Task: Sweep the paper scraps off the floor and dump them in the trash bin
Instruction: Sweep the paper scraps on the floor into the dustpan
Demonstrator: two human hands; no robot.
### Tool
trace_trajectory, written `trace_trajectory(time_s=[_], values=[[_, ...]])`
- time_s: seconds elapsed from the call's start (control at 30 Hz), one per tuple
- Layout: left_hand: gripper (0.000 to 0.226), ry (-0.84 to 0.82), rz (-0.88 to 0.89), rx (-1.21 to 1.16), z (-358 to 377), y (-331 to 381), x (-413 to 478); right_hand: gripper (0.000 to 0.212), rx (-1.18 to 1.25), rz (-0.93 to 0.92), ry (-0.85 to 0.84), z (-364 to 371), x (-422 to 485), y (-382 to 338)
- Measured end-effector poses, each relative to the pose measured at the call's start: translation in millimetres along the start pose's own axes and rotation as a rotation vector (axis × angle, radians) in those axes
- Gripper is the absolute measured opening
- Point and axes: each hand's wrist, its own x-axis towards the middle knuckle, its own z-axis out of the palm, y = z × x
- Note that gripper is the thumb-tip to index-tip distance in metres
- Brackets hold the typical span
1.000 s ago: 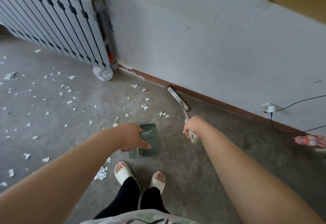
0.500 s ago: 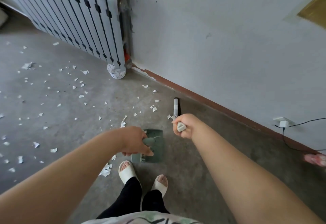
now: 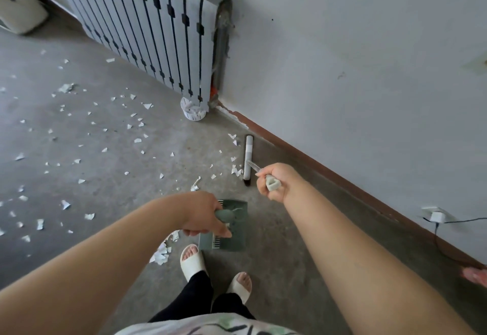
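Note:
White paper scraps [image 3: 87,147] lie scattered over the grey concrete floor, mostly to the left, with a small pile [image 3: 161,253] beside my left foot. My left hand [image 3: 203,216] grips the handle of a dark green dustpan [image 3: 232,232], which hangs just above the floor in front of my feet. My right hand [image 3: 274,180] grips the pale handle of a broom whose white head [image 3: 248,156] rests on the floor near the wall, with a few scraps right beside it on its left. A white cylinder that may be the trash bin [image 3: 18,8] stands at the far left top.
A white slatted panel [image 3: 147,31] leans against the wall, with a small white round object [image 3: 193,110] at its foot. A red-brown baseboard [image 3: 316,166] runs along the wall. A plugged-in charger and cable [image 3: 436,218] sit at the right. My feet wear white slippers [image 3: 192,258].
The broom head has swung from lying along the wall to pointing away from me, next to the scraps. The view has shifted right and down. The dustpan stays in my left hand.

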Motion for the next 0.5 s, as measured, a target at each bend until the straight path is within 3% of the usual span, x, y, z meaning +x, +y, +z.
trace_trajectory(time_s=[0.13, 0.23, 0.33, 0.5], values=[[0.026, 0.015, 0.018, -0.048, -11.0, -8.2, -5.3, 0.022, 0.051, 0.006, 0.083, 2.6, 7.9, -14.2], [0.027, 0.023, 0.023, -0.061, -17.0, -12.7, -9.7, 0.028, -0.203, 0.128, 0.113, -2.5, 20.2, -27.3], [0.03, 0.04, 0.013, -0.05, -19.8, -16.0, -11.3, 0.055, -0.498, 0.29, 0.114, 0.7, 24.5, -37.4], [0.032, 0.055, -0.018, -0.089, -24.1, -16.3, -10.5, 0.03, -0.716, 0.089, 0.214, 1.7, 39.5, -32.5]])
